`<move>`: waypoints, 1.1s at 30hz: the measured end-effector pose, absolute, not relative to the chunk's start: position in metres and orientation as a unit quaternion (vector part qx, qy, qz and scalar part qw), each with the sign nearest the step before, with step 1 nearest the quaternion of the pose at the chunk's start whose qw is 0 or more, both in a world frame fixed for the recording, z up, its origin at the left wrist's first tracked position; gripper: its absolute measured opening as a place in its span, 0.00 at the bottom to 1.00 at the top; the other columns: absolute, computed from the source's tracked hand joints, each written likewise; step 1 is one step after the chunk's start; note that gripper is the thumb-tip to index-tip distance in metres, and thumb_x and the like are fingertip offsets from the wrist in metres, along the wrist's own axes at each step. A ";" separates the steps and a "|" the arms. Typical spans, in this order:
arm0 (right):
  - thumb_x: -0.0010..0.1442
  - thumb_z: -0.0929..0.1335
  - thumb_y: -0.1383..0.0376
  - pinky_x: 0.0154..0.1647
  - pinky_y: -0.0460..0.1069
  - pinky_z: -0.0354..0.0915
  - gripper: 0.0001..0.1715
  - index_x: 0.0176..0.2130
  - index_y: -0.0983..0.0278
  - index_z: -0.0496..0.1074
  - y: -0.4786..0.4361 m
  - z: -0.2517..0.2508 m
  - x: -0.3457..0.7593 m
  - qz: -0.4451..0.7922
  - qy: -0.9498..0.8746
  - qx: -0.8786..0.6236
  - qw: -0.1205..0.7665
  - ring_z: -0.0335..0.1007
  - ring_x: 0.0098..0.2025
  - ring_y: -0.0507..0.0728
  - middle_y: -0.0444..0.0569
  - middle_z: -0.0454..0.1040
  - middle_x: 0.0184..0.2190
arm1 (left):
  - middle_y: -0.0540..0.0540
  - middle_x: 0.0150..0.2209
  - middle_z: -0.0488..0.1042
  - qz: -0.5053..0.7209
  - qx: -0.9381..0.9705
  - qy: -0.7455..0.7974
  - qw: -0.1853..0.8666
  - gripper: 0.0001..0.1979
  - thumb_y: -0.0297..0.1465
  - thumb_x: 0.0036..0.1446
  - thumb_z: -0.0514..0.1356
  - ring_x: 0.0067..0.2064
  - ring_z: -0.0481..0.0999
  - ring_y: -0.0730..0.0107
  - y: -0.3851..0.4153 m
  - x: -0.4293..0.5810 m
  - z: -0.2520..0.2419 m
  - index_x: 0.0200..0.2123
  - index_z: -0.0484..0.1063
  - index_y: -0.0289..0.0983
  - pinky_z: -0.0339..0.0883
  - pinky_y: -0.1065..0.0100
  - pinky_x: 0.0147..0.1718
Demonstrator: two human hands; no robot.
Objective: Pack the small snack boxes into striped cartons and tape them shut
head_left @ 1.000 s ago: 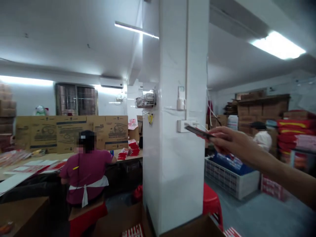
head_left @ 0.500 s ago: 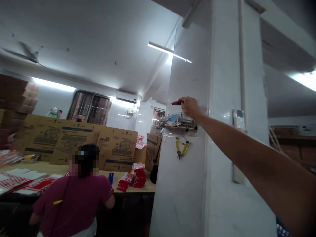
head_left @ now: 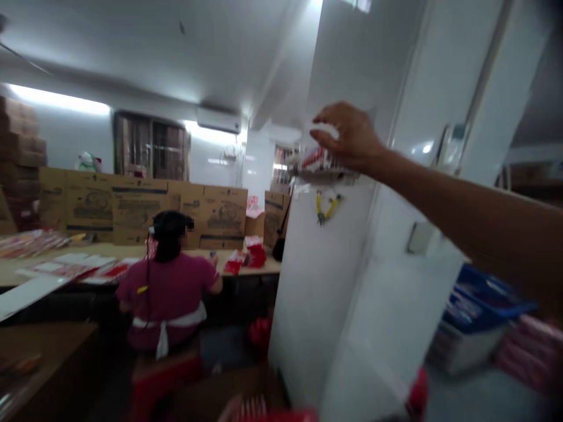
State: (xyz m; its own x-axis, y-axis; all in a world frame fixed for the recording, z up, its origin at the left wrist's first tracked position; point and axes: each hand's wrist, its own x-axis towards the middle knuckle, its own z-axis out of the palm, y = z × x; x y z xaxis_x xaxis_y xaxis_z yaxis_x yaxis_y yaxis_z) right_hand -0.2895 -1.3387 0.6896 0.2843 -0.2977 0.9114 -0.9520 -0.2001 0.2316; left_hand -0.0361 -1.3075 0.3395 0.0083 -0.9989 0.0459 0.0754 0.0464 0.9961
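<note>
A shallow grey metal wire basket [head_left: 328, 172] fixed to the white glossy square pillar [head_left: 321, 281] holds a slim red piece [head_left: 313, 158] near its left end and other pale things too blurred to name. The right hand [head_left: 347, 133] is just above it, fingers curled and standing apart from the thumb, with nothing seen between them; the left hand cannot be made out, so its fingers cannot be told. Yellow-handled metal pliers [head_left: 333, 209] hang, handles spread, on the pillar below the basket. At the lower left, an open brown cardboard box [head_left: 53, 343] contains something orange, blurred. On the far right, a blue plastic basket [head_left: 512, 309] holds blue-and-white things and sits on a whitish crate [head_left: 468, 351]. A small clear bowl with yellowish contents [head_left: 83, 238] stands on the long pale table [head_left: 109, 251], left of a seated co-worker in a magenta shirt [head_left: 171, 290]. Half a second ago the right hand gripped a slim dark tool with a red part above the basket; now that grip is loosened, and the red piece shows in the basket, though blur hides whether it is that same tool.
</note>
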 end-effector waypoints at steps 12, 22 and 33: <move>0.57 0.69 0.48 0.39 0.56 0.73 0.34 0.57 0.62 0.62 -1.069 0.249 -0.284 0.615 -0.581 0.316 -0.428 0.76 0.40 0.63 0.54 0.77 0.46 | 0.48 0.39 0.74 -0.642 0.278 -0.671 0.247 0.18 0.35 0.53 0.63 0.38 0.74 0.68 -1.222 -0.137 0.289 0.46 0.64 0.38 0.69 0.69 0.39; 0.58 0.69 0.53 0.42 0.51 0.70 0.26 0.52 0.64 0.68 -0.870 0.245 -0.270 0.558 -0.686 0.280 -0.374 0.74 0.41 0.59 0.49 0.77 0.41 | 0.47 0.42 0.80 -0.530 -0.023 -0.798 -0.287 0.17 0.34 0.54 0.63 0.42 0.76 0.63 -1.115 -0.221 0.288 0.47 0.76 0.35 0.67 0.69 0.41; 0.60 0.69 0.54 0.51 0.54 0.67 0.35 0.61 0.63 0.61 -0.719 0.238 -0.207 0.617 -0.686 0.180 -0.341 0.72 0.48 0.60 0.52 0.75 0.48 | 0.45 0.39 0.79 -0.501 -0.156 -0.725 -0.446 0.18 0.38 0.60 0.59 0.34 0.73 0.70 -0.980 -0.241 0.279 0.49 0.75 0.35 0.66 0.70 0.36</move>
